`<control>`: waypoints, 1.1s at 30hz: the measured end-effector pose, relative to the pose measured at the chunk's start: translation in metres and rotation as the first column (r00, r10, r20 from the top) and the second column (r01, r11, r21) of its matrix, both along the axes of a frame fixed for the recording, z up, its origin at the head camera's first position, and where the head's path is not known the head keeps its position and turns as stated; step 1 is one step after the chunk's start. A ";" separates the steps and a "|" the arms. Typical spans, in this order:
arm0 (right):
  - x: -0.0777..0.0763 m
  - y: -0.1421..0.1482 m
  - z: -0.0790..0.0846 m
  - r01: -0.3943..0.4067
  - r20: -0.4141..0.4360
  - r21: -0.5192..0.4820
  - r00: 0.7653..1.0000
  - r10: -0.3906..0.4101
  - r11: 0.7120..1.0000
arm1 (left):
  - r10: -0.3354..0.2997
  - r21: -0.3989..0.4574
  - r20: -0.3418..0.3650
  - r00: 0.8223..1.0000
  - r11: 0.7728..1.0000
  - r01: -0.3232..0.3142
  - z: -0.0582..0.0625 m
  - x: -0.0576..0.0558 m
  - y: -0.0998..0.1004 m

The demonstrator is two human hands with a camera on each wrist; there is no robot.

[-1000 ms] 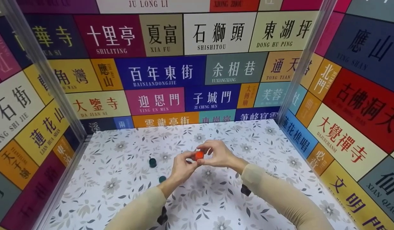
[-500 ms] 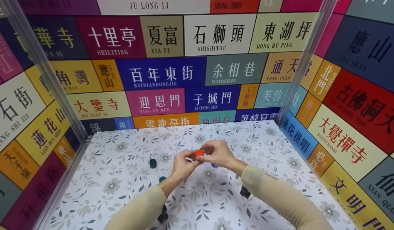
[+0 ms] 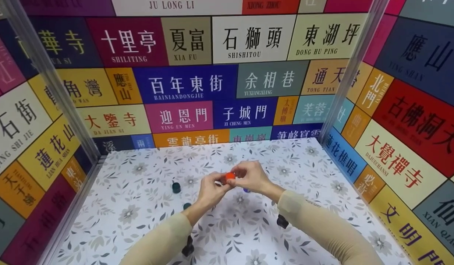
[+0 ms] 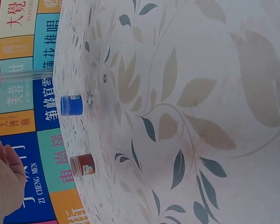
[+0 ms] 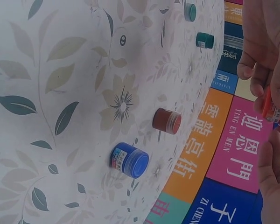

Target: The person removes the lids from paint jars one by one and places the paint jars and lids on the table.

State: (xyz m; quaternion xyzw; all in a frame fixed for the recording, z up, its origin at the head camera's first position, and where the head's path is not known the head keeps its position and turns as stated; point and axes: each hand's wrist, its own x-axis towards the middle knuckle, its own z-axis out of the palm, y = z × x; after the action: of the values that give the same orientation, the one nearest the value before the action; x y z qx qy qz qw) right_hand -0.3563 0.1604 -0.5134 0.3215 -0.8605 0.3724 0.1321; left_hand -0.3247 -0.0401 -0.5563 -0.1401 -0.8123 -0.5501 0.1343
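- Head view: the left hand (image 3: 212,187) and the right hand (image 3: 253,178) are meeting above a white floral-patterned tabletop (image 3: 102,228), both gripping one small orange-red cylindrical plastic-looking jar (image 3: 230,177) with their fingertips. The fingers are covering much of its side wall.
- Head view: a dark green cylindrical plastic-looking jar (image 3: 176,188) and a second green jar (image 3: 187,206) are resting left of the hands, the second partly hidden by the left wrist.
- Left wrist view: the left hand is showing only at the edge beside a sliver of orange-red; this view is not revealing its finger contact. A blue cylindrical plastic-looking jar (image 4: 72,105) and a brown cylindrical plastic-looking jar (image 4: 83,165) are resting on the tabletop.
- Right wrist view: the left thumb is bearing near the labelled side wall of the orange-red jar; the right fingers are meeting it from the opposite side. The lid seam is not showing clearly.
- Handling (judgement): the orange-red jar is probably behaving as a light, stiff, smooth body, liable to slip under dry fingertips. The side wall is offering the best hold for one hand, the rim for the other.
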 end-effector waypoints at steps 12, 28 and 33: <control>0.000 0.002 -0.002 -0.075 -0.018 -0.023 0.997 0.075 0.997 | -0.013 -0.016 -0.011 1.000 1.000 0.013 -0.005 -0.002 0.000; -0.003 0.003 -0.005 -0.145 -0.055 -0.071 0.988 0.141 0.987 | -0.029 -0.004 -0.007 1.000 1.000 0.029 -0.004 -0.001 0.002; -0.003 0.004 -0.007 -0.140 -0.047 -0.047 0.989 0.138 0.989 | -0.032 -0.022 -0.007 0.999 0.999 0.032 -0.007 0.001 0.003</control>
State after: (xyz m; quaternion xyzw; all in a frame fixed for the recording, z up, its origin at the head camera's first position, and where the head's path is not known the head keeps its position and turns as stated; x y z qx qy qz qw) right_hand -0.3590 0.1644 -0.5205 0.3851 -0.8233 0.3953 0.1327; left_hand -0.3239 -0.0367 -0.5630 -0.1566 -0.8153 -0.5428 0.1267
